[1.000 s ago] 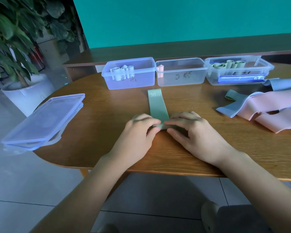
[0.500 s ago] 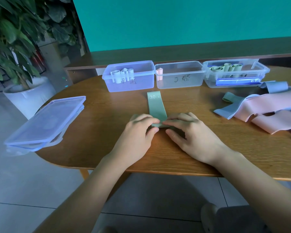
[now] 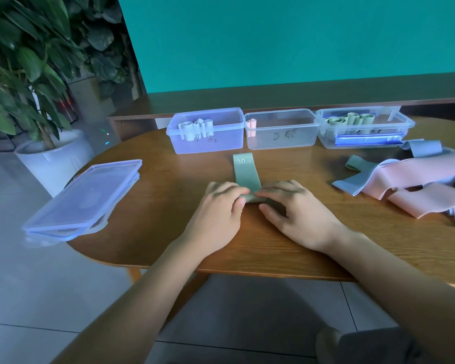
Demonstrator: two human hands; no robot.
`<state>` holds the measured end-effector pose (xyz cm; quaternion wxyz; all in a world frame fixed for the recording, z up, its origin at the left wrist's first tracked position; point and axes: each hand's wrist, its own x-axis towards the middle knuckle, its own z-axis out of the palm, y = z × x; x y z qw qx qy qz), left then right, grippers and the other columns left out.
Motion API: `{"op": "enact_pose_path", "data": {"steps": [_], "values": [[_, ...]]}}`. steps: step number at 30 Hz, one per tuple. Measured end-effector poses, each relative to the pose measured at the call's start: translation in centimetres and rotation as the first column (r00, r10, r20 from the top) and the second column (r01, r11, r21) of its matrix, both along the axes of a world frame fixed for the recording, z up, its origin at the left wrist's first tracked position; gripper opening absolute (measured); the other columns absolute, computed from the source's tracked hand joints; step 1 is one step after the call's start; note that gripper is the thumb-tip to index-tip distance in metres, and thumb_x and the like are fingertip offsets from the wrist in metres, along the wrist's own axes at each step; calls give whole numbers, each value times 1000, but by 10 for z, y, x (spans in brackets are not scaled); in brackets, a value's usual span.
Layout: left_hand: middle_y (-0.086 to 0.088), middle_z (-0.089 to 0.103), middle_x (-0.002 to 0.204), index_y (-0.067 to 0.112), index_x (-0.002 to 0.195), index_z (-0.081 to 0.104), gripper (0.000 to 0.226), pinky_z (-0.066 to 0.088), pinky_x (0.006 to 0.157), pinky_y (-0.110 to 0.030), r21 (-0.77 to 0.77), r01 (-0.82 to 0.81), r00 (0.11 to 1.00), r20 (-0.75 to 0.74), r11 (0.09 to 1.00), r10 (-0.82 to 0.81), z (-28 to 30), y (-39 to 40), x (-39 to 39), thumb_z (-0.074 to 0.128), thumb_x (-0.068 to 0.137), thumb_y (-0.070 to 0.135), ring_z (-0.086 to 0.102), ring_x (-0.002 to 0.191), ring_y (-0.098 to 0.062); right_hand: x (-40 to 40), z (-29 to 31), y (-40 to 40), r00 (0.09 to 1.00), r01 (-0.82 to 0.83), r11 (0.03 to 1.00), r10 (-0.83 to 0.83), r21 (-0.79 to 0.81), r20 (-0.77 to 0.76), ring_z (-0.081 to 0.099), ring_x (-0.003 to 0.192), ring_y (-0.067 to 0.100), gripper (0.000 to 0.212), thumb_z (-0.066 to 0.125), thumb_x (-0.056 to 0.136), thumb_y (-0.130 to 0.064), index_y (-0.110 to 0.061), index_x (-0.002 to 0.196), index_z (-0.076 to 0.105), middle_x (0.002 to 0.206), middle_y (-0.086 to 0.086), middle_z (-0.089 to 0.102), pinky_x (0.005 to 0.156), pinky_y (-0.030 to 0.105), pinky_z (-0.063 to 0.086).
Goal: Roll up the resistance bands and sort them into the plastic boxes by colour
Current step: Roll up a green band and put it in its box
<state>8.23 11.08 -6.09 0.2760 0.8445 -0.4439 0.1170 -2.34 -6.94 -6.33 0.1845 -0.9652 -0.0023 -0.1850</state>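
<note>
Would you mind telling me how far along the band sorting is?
Done: rolls sit in the left box, middle box and right box. In hand: left hand and right hand roll the green band. Left: the loose pile.

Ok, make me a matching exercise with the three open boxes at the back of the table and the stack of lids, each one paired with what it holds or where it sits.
Things:
1. left box
2. middle box
3. right box
4. stack of lids

Descriptions:
A. one pink roll, at its left end
B. green rolls
C. overhangs the table's left edge
D. pale rolls standing on end

Pairs: 1-D, 2-A, 3-B, 4-C
</note>
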Motion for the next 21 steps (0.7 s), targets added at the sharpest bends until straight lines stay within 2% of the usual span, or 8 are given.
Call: {"op": "enact_pose_path", "data": {"steps": [3, 7, 11, 13, 17, 21], "values": [[5, 58, 129, 16, 131, 63, 32, 39, 106, -35, 5, -6, 1000, 7, 1000, 6, 0, -2, 1, 46, 104, 16, 41, 121, -17, 7, -1, -4, 999, 8, 1000, -9, -14, -42, 53, 121, 16, 53, 37, 94, -56, -30, 135, 59, 136, -13, 58, 103, 44, 46], [6, 58, 128, 16, 129, 63, 31, 40, 105, -36, 16, 2, 1000, 10, 1000, -2, 0, -3, 1, 46, 103, 14, 42, 118, -16, 13, 1, -6, 997, 17, 999, -19, -31, -72, 51, 123, 17, 58, 34, 92, -58, -30, 139, 57, 139, -12, 57, 104, 45, 44], [6, 56, 132, 17, 133, 60, 34, 39, 105, -38, 40, -14, 1000, -9, 999, 15, 1, -7, 6, 43, 104, 14, 40, 121, -17, 11, 3, -5, 1000, 7, 1000, -7, -14, -9, 50, 120, 17, 49, 43, 95, -50, -27, 135, 61, 135, -11, 59, 103, 45, 45], [6, 56, 134, 18, 135, 59, 35, 39, 105, -39, 53, -19, 1000, -6, 998, 19, 1, -8, 7, 43, 104, 13, 40, 121, -18, 12, 3, -6, 1000, 8, 1000, -8, -17, -24, 50, 121, 17, 45, 49, 97, -45, -26, 136, 60, 136, -10, 59, 104, 45, 45], [5, 58, 131, 16, 133, 61, 36, 40, 104, -41, 12, -22, 999, 32, 1000, 22, -1, -9, 9, 47, 101, 10, 41, 120, -20, 18, 3, -9, 997, 20, 1000, -21, -10, -80, 50, 124, 17, 58, 37, 92, -57, -30, 139, 56, 140, -12, 56, 106, 46, 43], [7, 57, 131, 18, 132, 61, 36, 40, 104, -39, 17, -25, 999, 31, 1000, 25, -2, -10, 11, 46, 101, 9, 41, 119, -18, 24, 2, -13, 996, 17, 1000, -18, -6, -89, 51, 125, 20, 57, 38, 91, -58, -33, 140, 54, 141, -12, 56, 106, 47, 43]]}}
